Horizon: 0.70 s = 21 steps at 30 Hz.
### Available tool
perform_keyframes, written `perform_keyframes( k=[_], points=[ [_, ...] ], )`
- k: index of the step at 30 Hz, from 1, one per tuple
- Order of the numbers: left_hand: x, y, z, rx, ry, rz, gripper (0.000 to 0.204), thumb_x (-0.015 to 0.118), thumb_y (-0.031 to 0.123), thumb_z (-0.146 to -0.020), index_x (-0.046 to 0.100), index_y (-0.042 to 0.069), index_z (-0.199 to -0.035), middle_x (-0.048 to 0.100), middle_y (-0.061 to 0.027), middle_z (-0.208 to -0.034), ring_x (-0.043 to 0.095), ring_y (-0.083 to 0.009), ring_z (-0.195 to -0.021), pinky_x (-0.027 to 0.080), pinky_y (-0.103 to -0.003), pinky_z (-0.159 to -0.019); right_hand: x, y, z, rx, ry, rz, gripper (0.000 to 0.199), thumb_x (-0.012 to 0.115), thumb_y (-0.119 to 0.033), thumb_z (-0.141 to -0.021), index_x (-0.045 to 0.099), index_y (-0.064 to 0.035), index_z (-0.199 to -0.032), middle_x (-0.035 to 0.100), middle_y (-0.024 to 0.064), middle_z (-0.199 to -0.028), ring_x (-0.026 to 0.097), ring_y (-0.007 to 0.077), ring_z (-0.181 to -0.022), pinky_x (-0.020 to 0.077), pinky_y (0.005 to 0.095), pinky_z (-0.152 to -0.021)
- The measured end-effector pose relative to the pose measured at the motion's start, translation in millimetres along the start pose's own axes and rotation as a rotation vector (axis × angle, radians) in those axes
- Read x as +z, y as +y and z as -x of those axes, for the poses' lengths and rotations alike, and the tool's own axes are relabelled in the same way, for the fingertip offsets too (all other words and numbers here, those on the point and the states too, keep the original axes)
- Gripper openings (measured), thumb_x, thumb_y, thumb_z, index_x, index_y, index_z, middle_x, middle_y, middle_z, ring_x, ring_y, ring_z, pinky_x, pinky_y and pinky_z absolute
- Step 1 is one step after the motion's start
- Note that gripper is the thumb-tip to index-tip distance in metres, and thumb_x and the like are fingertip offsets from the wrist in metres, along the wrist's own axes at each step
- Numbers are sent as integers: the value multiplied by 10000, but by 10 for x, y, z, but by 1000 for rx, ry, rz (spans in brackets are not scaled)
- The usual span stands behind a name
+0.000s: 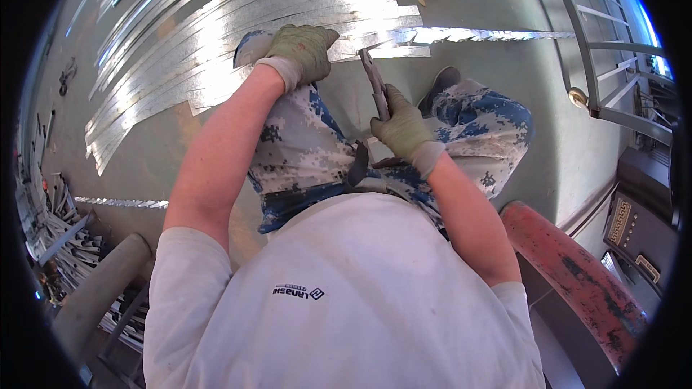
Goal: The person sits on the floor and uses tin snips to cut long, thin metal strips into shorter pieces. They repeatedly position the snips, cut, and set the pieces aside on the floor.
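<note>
My left hand (299, 54), in a green work glove, is closed in a fist above my left knee, beside the shiny metal strips (238, 36) spread on the floor. Whatever it may grip is hidden by the fingers. My right hand (404, 128), gloved too, is wrapped round the handles of a grey metal pliers-like hand tool (373, 79). The tool's head points away from me and stands apart from the left hand, close to the strip ends. Farther right, a narrow bright strip with a zigzag pattern (497, 34) runs across the floor.
A metal rail frame (591, 50) stands at the upper right. A worn red curved tube (573, 274) lies right of me, and a grey rounded bar (104, 288) left. Metal scraps (76, 245) are heaped at the far left. Dark panels (634, 223) lean at the right.
</note>
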<state>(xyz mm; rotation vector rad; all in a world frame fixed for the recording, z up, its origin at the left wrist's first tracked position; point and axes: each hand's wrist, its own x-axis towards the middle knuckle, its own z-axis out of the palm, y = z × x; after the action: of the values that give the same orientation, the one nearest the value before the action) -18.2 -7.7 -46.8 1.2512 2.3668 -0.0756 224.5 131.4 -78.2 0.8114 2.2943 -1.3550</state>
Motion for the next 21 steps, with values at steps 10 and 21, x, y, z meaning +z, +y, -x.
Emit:
perform_keyframes(
  k=[10, 21],
  points=[
    [-7, 9, -22, 8, -9, -21, 580, 725, 191, -926, 721, 120, -1501, 797, -199, -1373, 754, -402, -1291, 587, -505, -1111, 205, -332, 126, 172, 153, 594, 836, 705, -304, -1052, 318, -15, -1733, 666, 338, -1447, 759, 500, -1260, 629, 553, -1035],
    [-56, 89, -115, -12, -61, -38, 496, 721, 166, -902, 776, 94, -1389, 794, -205, -1396, 744, -407, -1329, 582, -486, -1127, 155, -238, 42, 110, 185, 634, 730, 584, -408, -1164, 346, 46, -1682, 698, 345, -1420, 784, 463, -1230, 649, 543, -986]
  ],
)
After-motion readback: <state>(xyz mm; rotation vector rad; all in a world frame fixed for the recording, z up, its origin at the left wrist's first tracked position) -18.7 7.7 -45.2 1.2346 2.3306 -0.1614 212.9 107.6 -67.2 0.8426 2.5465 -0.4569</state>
